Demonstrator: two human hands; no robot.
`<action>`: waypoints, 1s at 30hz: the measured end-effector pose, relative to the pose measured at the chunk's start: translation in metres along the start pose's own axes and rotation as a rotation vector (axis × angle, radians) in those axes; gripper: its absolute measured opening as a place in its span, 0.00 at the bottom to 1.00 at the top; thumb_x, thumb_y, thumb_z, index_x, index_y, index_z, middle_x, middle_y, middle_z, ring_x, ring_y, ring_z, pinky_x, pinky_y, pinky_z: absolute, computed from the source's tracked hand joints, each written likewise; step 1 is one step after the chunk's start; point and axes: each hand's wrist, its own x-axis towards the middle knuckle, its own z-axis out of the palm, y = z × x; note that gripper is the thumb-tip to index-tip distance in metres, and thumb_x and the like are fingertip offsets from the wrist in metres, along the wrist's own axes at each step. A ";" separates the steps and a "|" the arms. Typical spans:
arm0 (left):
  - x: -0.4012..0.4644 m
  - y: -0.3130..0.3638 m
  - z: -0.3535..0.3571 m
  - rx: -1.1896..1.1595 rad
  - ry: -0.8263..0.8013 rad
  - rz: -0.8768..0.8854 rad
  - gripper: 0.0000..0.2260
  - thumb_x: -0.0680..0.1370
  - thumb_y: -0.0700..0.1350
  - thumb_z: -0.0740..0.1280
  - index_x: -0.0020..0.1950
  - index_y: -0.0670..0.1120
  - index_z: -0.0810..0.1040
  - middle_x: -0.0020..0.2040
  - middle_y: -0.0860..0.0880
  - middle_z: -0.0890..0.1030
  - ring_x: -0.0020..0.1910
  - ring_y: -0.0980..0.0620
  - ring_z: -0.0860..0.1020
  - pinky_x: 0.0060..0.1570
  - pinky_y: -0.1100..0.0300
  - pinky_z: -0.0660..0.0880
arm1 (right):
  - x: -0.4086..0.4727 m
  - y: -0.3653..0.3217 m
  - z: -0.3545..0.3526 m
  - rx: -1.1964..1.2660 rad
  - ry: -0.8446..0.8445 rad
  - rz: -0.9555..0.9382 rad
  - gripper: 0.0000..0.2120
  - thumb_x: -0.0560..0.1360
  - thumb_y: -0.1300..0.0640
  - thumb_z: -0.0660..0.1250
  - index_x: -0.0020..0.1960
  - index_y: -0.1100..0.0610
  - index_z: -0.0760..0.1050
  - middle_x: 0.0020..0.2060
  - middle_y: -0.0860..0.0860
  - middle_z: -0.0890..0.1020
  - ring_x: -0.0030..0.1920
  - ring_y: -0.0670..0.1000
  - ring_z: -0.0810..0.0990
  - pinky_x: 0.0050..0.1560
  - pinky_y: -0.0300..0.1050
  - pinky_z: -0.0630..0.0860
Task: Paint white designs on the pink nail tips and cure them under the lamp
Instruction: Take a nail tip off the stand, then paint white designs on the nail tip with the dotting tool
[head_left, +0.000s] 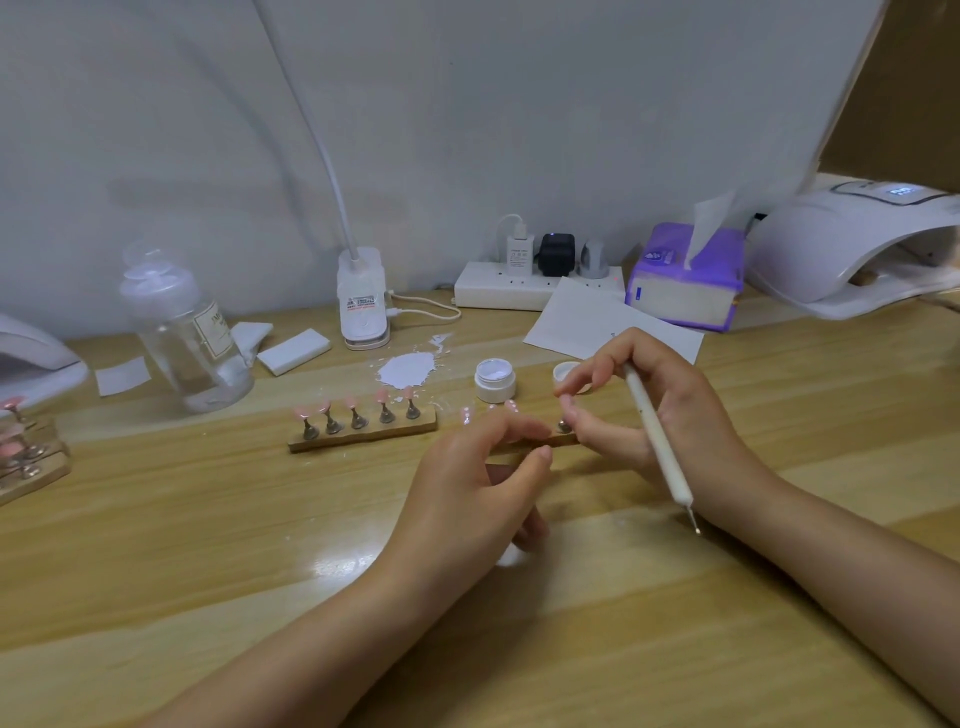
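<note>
Tissue box (683, 278) before lamp (852, 244)

- A home nail-art corner set up on a wooden tabletop (156, 545) against a plain pale wall.
- Curing lamp (852, 249) at 2 o'clock; power strip (498, 291) and tissue pack (685, 280) at 1 o'clock.
- Nail-tip stand (363, 431) near centre; clip-on desk lamp (363, 296) at 12 o'clock.

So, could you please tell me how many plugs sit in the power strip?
3 in the power strip by the wall: a white charger at left, a black adapter in the middle, a grey plug at right.
</note>
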 end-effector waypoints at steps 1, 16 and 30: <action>0.000 0.000 0.000 -0.012 -0.009 0.009 0.05 0.76 0.38 0.65 0.48 0.47 0.78 0.45 0.53 0.81 0.23 0.54 0.77 0.24 0.66 0.71 | -0.001 -0.001 0.001 0.010 0.002 -0.003 0.17 0.67 0.71 0.71 0.38 0.52 0.67 0.38 0.49 0.81 0.47 0.54 0.80 0.50 0.48 0.77; 0.000 0.002 -0.002 -0.151 0.017 0.043 0.07 0.74 0.38 0.68 0.42 0.49 0.82 0.34 0.41 0.80 0.22 0.57 0.73 0.26 0.67 0.71 | -0.001 -0.017 0.007 0.138 -0.003 0.034 0.05 0.70 0.49 0.68 0.41 0.47 0.73 0.40 0.50 0.83 0.42 0.42 0.80 0.44 0.29 0.71; 0.004 -0.001 0.001 -0.303 0.002 -0.033 0.04 0.75 0.37 0.67 0.42 0.39 0.80 0.37 0.53 0.83 0.30 0.60 0.79 0.30 0.65 0.76 | 0.079 -0.009 0.011 0.037 0.001 0.280 0.11 0.75 0.55 0.66 0.36 0.55 0.70 0.20 0.48 0.77 0.22 0.44 0.73 0.26 0.32 0.69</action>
